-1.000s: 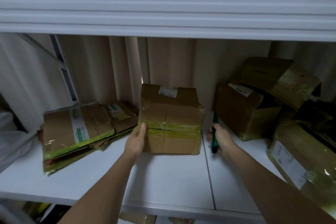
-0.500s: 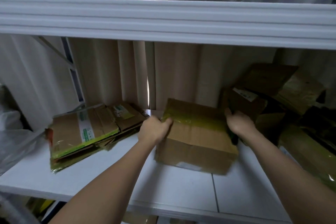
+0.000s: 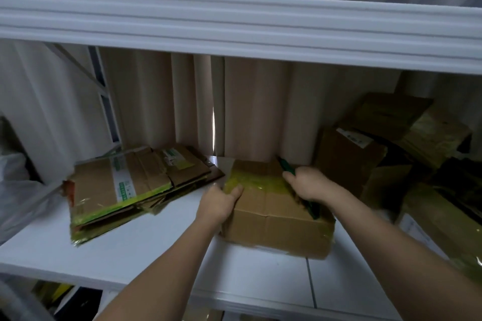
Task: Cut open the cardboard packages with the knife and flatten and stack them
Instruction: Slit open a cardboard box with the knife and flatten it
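Observation:
A brown cardboard box with yellow-green tape across its top lies on the white shelf. My left hand grips the box's left top edge, thumb on the tape. My right hand holds a green-handled knife over the box's right side, its tip pointing toward the back; the blade itself is not clear. A stack of flattened cardboard lies to the left.
Several unopened, taped boxes are piled at the right of the shelf, one close to my right forearm. A white shelf beam spans overhead. A beige curtain hangs behind. White plastic bags sit at the far left.
The box has been tipped down onto the shelf, taped face up. My right hand has moved onto the box's top with the knife raised; my left hand stays on the left edge.

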